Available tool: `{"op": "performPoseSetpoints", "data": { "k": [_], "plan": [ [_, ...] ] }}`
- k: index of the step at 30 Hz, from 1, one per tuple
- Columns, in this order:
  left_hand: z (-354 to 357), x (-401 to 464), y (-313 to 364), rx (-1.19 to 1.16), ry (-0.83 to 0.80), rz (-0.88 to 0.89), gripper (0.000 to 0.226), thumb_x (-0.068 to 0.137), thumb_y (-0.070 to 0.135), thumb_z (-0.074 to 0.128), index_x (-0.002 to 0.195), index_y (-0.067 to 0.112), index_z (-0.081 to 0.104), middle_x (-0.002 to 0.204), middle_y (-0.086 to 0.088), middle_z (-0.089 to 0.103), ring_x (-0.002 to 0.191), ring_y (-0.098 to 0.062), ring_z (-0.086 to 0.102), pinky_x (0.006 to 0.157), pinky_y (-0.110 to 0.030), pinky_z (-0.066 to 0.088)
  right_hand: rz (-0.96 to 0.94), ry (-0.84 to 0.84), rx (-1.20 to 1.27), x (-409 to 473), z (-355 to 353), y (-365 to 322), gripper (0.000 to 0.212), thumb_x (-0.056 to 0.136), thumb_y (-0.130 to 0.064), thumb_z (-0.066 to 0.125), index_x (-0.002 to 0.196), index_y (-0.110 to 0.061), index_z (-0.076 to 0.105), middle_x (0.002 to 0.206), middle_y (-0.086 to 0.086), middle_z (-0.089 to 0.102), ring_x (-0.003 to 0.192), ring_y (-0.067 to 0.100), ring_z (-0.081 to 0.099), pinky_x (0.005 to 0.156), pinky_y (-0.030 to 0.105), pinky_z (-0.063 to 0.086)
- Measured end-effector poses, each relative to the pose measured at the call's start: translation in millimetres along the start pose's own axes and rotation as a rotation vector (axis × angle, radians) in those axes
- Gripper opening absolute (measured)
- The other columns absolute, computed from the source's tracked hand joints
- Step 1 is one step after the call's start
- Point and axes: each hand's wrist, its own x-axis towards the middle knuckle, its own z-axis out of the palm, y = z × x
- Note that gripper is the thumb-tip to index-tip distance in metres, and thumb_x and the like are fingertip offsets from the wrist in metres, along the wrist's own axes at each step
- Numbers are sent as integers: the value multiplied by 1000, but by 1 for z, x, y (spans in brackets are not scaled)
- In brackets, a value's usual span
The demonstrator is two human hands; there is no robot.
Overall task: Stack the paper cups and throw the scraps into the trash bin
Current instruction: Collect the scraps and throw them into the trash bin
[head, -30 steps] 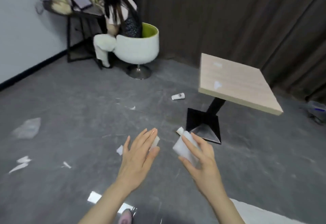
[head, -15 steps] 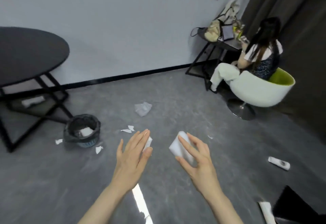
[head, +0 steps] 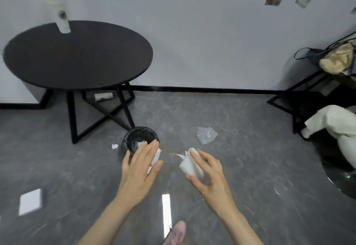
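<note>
My right hand (head: 209, 175) grips a white paper cup (head: 189, 164) between thumb and fingers, low in the middle of the view. My left hand (head: 139, 169) holds a white paper scrap (head: 157, 155) against its palm, fingers nearly straight. Just beyond the left hand stands a small black trash bin (head: 139, 136) on the grey floor, with white scraps inside. A tall stack of paper cups (head: 55, 3) stands on the round black table (head: 77, 56) at the far left. Another paper cup (head: 104, 96) lies on the floor under that table.
A crumpled clear wrapper (head: 206, 135) and small white scraps (head: 115, 146) lie on the floor near the bin. A black side table with a bag (head: 337, 61) and a seated person's leg (head: 335, 121) are at the right. My pink shoe (head: 178, 233) shows at the bottom.
The view has swung left, from the square wooden table to the round table and wall. The bin now lies just ahead of my hands. Both hands keep what they hold.
</note>
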Motion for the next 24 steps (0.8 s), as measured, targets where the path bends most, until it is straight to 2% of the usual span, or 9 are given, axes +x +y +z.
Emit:
{"op": "performPoseSetpoints", "data": {
  "k": [5,8,10,13,15,17,21,24],
  "plan": [
    [29,66,-44,19,109,-174,62,90,66,12,146,40,23,150,31,14,141,7,5,114,-27,-10,-127,-191,-98,104,16,36,57,84,-58,53,138,-59,32,144,-24,34,134,0,29,108,23,29],
    [45,96,-76,38,132,-263,56,92,60,15,145,42,19,151,29,14,142,7,4,115,-32,-8,-164,-304,-125,167,42,52,58,84,-59,50,139,-58,31,144,-20,36,133,1,29,109,26,30],
    [60,108,-103,81,126,-301,55,94,57,15,146,40,17,153,25,15,142,5,3,116,-37,-6,-141,-351,-94,205,68,66,59,85,-51,58,138,-58,33,142,-19,37,132,-1,28,109,26,30],
    [84,123,-153,138,125,-371,58,94,57,14,148,37,20,154,23,17,142,6,2,116,-41,-2,-39,-401,-13,250,120,92,73,84,-22,68,135,-57,29,132,-23,39,127,2,33,108,28,32],
    [100,137,-188,172,119,-402,59,93,59,12,148,37,18,154,25,14,142,6,1,117,-44,0,1,-433,-5,274,157,111,78,83,-18,69,137,-55,26,125,-28,38,124,7,35,105,28,32],
    [119,153,-223,204,91,-410,61,92,60,10,149,37,14,154,24,11,142,5,-1,116,-44,-2,15,-469,-50,296,194,132,82,83,-22,70,141,-52,20,127,-23,38,126,10,36,105,29,32],
    [166,184,-290,270,43,-359,59,94,54,22,148,29,26,154,17,24,143,-3,11,115,-45,2,27,-507,-174,337,265,179,87,85,-30,68,148,-47,11,136,-11,39,127,14,38,110,41,32],
    [206,200,-339,322,18,-358,58,92,48,30,145,24,35,150,10,37,140,-11,25,112,-50,13,49,-520,-237,356,314,217,90,85,-34,68,150,-46,7,140,-9,38,131,17,38,112,43,29]
  ]
}}
